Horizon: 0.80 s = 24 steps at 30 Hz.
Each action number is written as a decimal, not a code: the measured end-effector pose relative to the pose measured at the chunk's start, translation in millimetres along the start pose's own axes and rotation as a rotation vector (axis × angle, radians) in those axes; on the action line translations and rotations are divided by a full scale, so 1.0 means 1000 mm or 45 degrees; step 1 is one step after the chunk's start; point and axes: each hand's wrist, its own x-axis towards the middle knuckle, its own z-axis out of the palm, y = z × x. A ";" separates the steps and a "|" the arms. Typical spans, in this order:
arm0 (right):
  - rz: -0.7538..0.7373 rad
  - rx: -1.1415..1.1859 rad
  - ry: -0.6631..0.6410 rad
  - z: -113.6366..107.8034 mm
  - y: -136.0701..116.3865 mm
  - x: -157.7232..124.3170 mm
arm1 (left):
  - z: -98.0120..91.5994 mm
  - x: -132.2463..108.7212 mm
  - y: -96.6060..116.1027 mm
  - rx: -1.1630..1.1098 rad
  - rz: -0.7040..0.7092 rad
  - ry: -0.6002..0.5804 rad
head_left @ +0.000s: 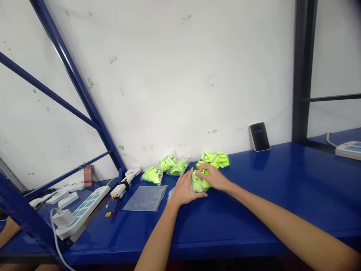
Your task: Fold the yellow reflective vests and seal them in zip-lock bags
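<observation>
A bagged reflective safety vest [199,184], a neon-yellow bundle with grey stripes, lies on the blue shelf between my hands. My left hand [184,190] cups its left side, thumb stretched along the near edge. From the right, my right hand [213,177] curls its fingers over the top. Clear plastic shows at the bundle's edges and by my left hand; my fingers partly cover it. Just behind is a loose reflective vest [217,160], folded and unbagged. Left of my hands lies a flat clear zip bag [146,198]. More bagged vests [152,175] rest near the wall.
A small white fan [132,172] and a white battery pack [118,191] with a wired plug lie at left. A power strip [84,212] runs beside the blue frame post [81,86]. A clock display [259,136] leans on the wall. Another person's hand [10,227] shows far left.
</observation>
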 end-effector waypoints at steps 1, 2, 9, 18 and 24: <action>-0.032 0.006 0.007 0.001 0.000 0.000 | 0.000 0.000 0.000 -0.005 -0.014 -0.003; -0.064 0.006 0.018 0.002 -0.001 0.000 | 0.000 0.001 0.000 -0.007 -0.031 -0.001; -0.159 0.046 -0.063 -0.002 -0.017 -0.005 | -0.001 0.001 0.003 0.029 0.013 0.173; 0.455 0.336 0.102 0.014 0.001 -0.003 | -0.008 -0.002 0.018 0.166 0.200 0.248; 0.636 0.493 0.319 0.015 0.010 0.001 | 0.002 0.007 0.021 0.300 0.180 0.388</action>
